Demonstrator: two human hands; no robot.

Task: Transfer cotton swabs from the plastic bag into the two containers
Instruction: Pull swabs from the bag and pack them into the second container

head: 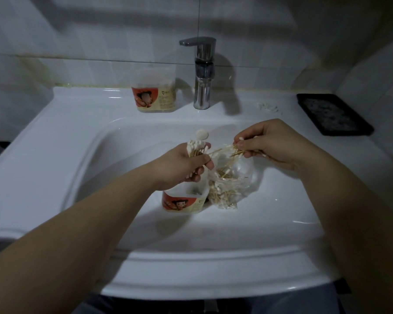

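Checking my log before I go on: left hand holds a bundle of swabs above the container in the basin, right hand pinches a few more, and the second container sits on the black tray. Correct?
Not quite. The head view shows the second container on the sink ledge left of the faucet, not on the black tray at far right. The rest holds.

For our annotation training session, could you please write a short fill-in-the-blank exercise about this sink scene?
The plastic bag of cotton swabs lies in the sink basin, to the ____ of the open container.
The second container stands on the sink ledge beside the ____.
The hand gripping the upright swab bundle is the ____ one.
Missing words: right; faucet; left.
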